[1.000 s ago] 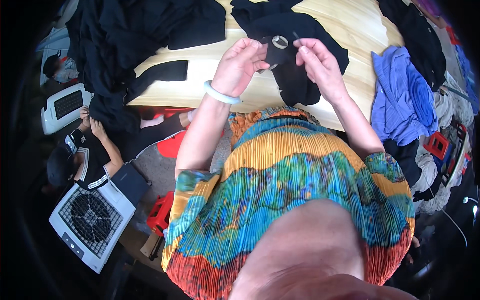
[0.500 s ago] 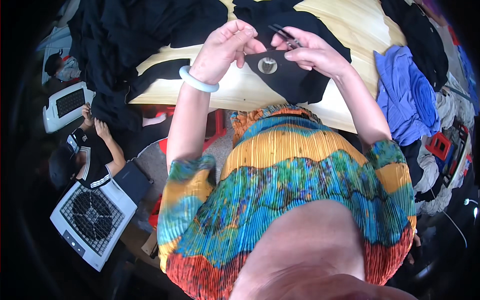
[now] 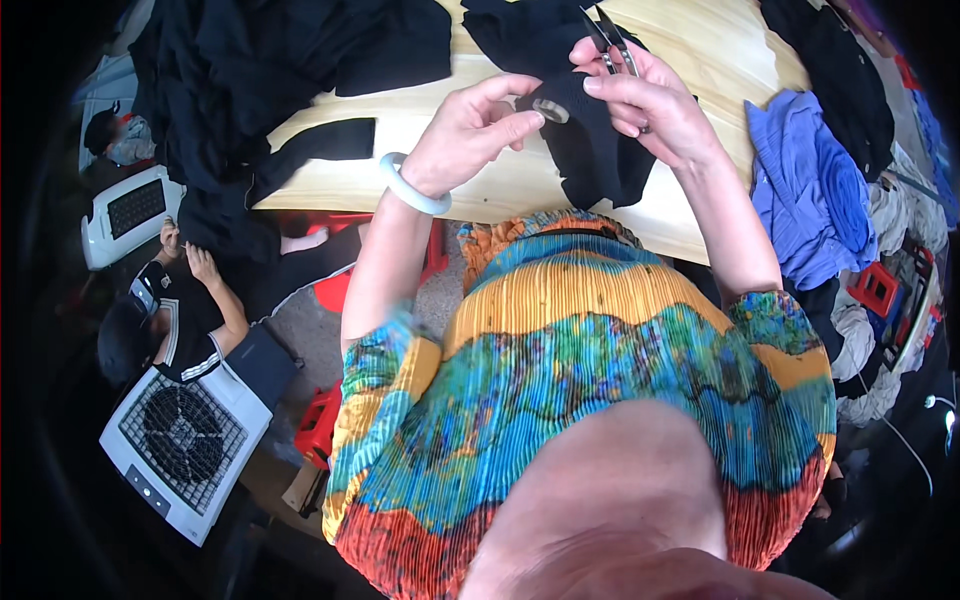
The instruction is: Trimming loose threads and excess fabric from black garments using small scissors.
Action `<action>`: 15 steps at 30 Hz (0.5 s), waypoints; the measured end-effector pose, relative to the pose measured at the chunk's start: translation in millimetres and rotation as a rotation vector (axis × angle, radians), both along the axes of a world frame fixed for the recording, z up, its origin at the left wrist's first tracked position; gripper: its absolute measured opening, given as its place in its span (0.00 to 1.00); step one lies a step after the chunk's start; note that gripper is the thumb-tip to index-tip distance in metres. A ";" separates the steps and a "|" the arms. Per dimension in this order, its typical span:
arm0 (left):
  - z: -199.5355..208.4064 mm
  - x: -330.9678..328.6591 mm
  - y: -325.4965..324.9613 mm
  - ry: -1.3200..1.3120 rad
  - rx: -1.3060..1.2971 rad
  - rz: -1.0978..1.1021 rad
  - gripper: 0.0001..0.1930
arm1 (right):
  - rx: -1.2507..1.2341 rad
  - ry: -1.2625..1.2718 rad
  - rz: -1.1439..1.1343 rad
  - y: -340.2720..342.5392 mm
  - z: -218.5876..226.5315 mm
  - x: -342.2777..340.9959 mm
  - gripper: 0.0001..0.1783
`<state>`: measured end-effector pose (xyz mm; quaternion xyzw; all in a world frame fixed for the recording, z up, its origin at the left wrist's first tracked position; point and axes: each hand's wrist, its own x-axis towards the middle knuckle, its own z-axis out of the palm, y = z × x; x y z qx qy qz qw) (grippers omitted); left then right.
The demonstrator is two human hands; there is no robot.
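Note:
My left hand point(image 3: 475, 135), with a pale bangle point(image 3: 413, 184) at the wrist, pinches the edge of a black cloth piece point(image 3: 595, 150) between thumb and fingers. By the thumb tip shows a round, light grey patch point(image 3: 550, 110), tilted on the cloth; whether it is a badge or an opening I cannot tell. Thread snips point(image 3: 612, 42) with dark blades stick up from my right hand point(image 3: 655, 105), whose fingers are closed around them. The right thumb and forefinger are near the cloth's upper part; whether they also grip it is hidden.
Black garments point(image 3: 290, 50) cover the left of the wooden table point(image 3: 480, 190). Blue folded cloth point(image 3: 810, 190) lies at the right edge. Lower left, a person point(image 3: 190, 310) sits beside a large fan unit point(image 3: 185, 440). Red stools point(image 3: 385, 275) stand below the table.
The snips have risen and now point more upright. My left hand has moved slightly lower and turned, and the cloth with the round patch has tilted and folded between my hands.

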<state>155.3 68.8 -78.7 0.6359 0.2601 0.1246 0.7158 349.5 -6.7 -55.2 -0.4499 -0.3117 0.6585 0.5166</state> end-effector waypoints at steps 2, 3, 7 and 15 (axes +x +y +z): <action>-6.7 -1.9 -0.8 0.006 -0.073 0.025 0.15 | 0.013 -0.014 0.004 -1.1 4.9 -1.5 0.15; -10.4 -3.8 0.5 -0.134 -0.224 -0.009 0.14 | 0.026 -0.030 0.010 -1.1 7.6 -1.7 0.15; -9.7 1.0 -6.2 -0.444 -0.532 -0.023 0.15 | 0.121 -0.247 -0.012 3.2 17.8 -7.1 0.14; -5.8 3.3 -8.2 -0.476 -0.534 0.041 0.13 | 0.190 -0.343 -0.067 4.3 13.5 -8.3 0.12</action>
